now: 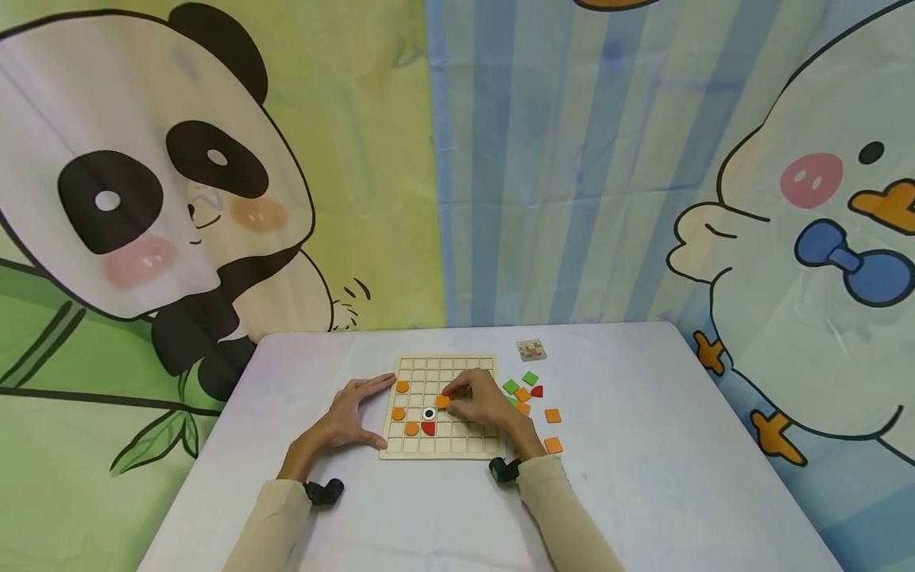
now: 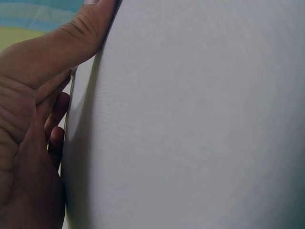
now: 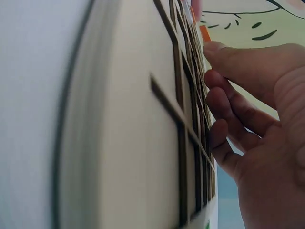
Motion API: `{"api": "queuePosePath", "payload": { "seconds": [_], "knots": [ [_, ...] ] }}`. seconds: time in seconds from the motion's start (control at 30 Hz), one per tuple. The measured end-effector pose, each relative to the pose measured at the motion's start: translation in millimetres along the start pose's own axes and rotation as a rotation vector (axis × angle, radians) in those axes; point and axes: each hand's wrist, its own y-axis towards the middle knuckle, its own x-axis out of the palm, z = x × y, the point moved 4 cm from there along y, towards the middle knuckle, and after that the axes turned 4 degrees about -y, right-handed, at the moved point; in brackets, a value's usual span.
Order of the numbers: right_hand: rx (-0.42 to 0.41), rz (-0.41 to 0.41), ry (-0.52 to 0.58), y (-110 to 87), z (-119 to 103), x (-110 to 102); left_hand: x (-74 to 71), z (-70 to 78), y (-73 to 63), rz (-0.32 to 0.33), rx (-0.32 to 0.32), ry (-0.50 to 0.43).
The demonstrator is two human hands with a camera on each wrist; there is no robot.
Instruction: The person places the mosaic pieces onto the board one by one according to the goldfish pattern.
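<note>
A pale wooden grid board (image 1: 450, 446) lies on the table. My left hand (image 1: 349, 413) spans its left side, thumb at the near corner and straight fingers at the edge farther up. Over the middle of the board, my right hand (image 1: 482, 399) pinches an orange square tile (image 1: 443, 402) between thumb and fingertips; its orange edge (image 3: 205, 33) shows in the right wrist view. Just left and nearer sit a white disc with a black dot (image 1: 429, 414) and a red quarter-round tile (image 1: 428, 429). Orange round pieces (image 1: 403, 387) stand in the left columns.
Right of the board lie several loose tiles: green squares (image 1: 530, 377), a red piece (image 1: 538, 392) and orange squares (image 1: 553, 415). A small picture card (image 1: 531, 349) lies behind them. The white table (image 1: 643, 477) meets a printed curtain (image 1: 515, 159) at the back.
</note>
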Motion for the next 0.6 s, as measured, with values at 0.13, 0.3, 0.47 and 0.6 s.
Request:
{"api": "queuePosePath", "payload": {
  "seconds": [0.13,0.3,0.47,0.6],
  "knots": [
    [0.031,-0.01,-0.006,2.0,-0.5,5.4,0.6,1.3,0.7,-0.004,0.007,-0.009],
    [0.049,-0.017,-0.008,6.1,-2.9,8.4,-1.0,0.0,-0.2,-0.003,0.012,-0.015],
    [0.014,-0.01,-0.011,13.2,-5.2,10.9,-0.6,-3.3,-0.8,-0.003,-0.009,-0.005],
    [0.008,-0.02,-0.02,17.3,-4.6,13.2,0.0,-4.2,-0.3,-0.013,-0.02,-0.008]
  ]
}}
